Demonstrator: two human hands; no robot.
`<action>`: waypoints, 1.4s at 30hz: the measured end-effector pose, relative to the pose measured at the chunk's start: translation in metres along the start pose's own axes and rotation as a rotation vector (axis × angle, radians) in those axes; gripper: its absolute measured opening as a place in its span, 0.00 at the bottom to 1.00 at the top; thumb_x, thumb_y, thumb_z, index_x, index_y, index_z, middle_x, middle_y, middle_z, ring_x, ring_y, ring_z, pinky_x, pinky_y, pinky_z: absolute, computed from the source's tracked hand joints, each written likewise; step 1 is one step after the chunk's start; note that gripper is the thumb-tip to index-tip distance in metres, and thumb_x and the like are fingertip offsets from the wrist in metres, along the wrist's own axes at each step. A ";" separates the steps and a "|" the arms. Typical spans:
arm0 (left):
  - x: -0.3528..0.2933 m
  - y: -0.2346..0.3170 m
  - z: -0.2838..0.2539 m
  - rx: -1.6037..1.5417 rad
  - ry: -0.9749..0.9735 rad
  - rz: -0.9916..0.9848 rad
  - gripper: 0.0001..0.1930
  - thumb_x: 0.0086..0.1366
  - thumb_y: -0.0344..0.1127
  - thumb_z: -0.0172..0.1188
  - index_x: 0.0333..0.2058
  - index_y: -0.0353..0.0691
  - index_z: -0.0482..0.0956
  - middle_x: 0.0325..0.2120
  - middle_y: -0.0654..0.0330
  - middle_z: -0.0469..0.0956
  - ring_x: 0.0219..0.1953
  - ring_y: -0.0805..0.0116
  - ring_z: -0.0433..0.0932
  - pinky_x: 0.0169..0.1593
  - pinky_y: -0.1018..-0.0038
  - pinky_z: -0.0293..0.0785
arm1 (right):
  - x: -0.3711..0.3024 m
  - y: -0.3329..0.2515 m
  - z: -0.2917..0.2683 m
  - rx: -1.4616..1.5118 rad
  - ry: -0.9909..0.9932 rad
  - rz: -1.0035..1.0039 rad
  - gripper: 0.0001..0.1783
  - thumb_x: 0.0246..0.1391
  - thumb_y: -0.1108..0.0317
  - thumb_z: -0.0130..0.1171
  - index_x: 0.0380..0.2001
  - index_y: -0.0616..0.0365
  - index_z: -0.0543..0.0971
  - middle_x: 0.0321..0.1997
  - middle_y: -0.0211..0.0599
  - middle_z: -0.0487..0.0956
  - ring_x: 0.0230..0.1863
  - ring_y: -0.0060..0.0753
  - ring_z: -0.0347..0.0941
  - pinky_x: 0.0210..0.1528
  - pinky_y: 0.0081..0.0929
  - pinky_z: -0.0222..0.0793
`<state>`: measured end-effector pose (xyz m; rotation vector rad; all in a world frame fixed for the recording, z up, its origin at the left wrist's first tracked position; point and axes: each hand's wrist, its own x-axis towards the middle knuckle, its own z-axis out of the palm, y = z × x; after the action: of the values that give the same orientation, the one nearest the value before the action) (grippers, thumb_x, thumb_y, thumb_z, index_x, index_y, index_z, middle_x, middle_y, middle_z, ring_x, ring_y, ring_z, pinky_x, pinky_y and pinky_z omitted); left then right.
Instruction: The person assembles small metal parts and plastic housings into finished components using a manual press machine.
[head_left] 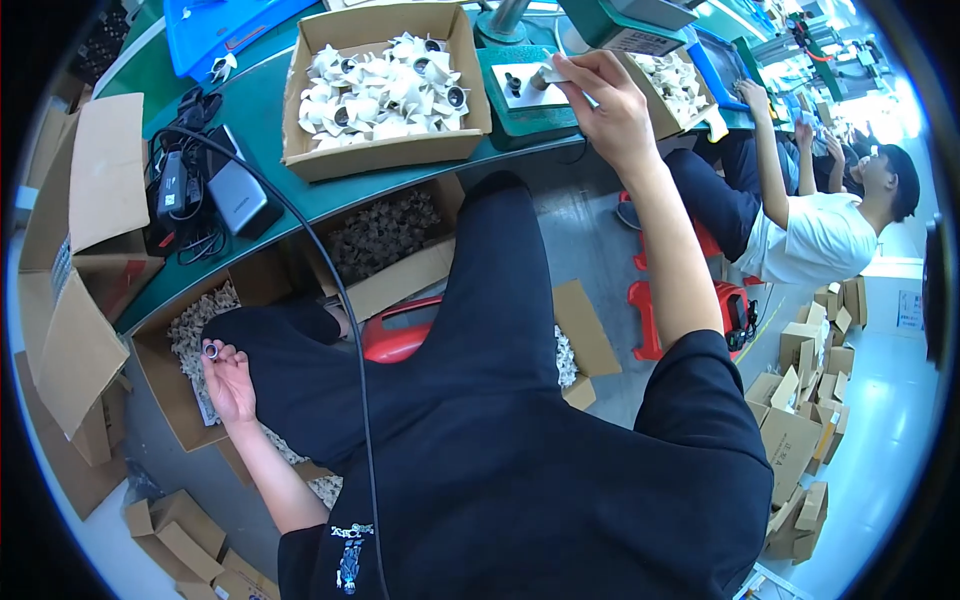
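Low at the left, beside my thigh, my left hand (232, 388) pinches a small dark-rimmed metal ring (210, 351) at its fingertips. My right hand (612, 108) reaches up to the bench and closes its fingers on a small white plastic part (552, 70), mostly covered by the fingers. That part is at a metal post on the white plate (513, 88) of a green press base (505, 122). Left of the base, an open cardboard box (390, 156) holds many white fan wheels (375, 90), some with dark round hubs.
Cables and a grey power unit (243, 200) lie on the green bench (290, 190) at left. A black cable (358, 340) crosses in front of me. Cartons of parts (395, 285) stand under the bench. A co-worker (815, 235) sits at right, near red stools (645, 310).
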<state>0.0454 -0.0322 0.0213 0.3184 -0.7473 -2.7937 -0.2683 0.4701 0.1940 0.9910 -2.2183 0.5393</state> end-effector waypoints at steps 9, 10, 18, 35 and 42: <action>0.027 -0.004 0.004 0.092 0.011 -0.019 0.11 0.72 0.37 0.49 0.46 0.37 0.73 0.43 0.59 0.74 0.40 0.73 0.70 0.46 0.74 0.68 | -0.002 0.006 0.002 -0.027 -0.018 0.006 0.17 0.49 0.77 0.63 0.44 0.52 0.82 0.38 0.35 0.77 0.37 0.34 0.76 0.39 0.26 0.74; 0.027 -0.004 0.005 0.103 0.022 -0.019 0.11 0.72 0.37 0.50 0.45 0.37 0.73 0.42 0.59 0.74 0.40 0.73 0.70 0.46 0.74 0.68 | -0.005 0.007 0.002 -0.027 -0.014 0.012 0.17 0.49 0.77 0.63 0.44 0.52 0.82 0.38 0.35 0.77 0.37 0.34 0.76 0.39 0.26 0.74; 0.019 -0.005 0.006 0.177 0.071 -0.009 0.11 0.71 0.37 0.51 0.46 0.39 0.74 0.43 0.61 0.74 0.40 0.74 0.71 0.47 0.73 0.67 | -0.013 0.061 0.013 0.562 0.178 0.526 0.11 0.54 0.73 0.57 0.40 0.64 0.81 0.38 0.33 0.80 0.36 0.23 0.75 0.37 0.22 0.71; 0.019 -0.005 0.000 0.144 0.081 0.026 0.12 0.71 0.37 0.51 0.48 0.39 0.74 0.44 0.59 0.76 0.40 0.74 0.73 0.47 0.73 0.69 | -0.014 -0.002 0.036 0.264 0.155 0.313 0.20 0.50 0.64 0.66 0.45 0.63 0.77 0.39 0.35 0.80 0.39 0.27 0.75 0.43 0.26 0.70; 0.014 -0.010 0.011 0.260 0.140 0.079 0.12 0.69 0.37 0.55 0.48 0.41 0.75 0.43 0.60 0.77 0.39 0.75 0.73 0.46 0.73 0.70 | -0.020 -0.053 0.058 0.024 0.441 0.107 0.30 0.42 0.60 0.72 0.48 0.62 0.77 0.38 0.38 0.79 0.41 0.37 0.74 0.47 0.32 0.69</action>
<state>0.0272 -0.0227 0.0240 0.5125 -1.0651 -2.5699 -0.2399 0.4124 0.1447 0.6868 -1.8778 0.7546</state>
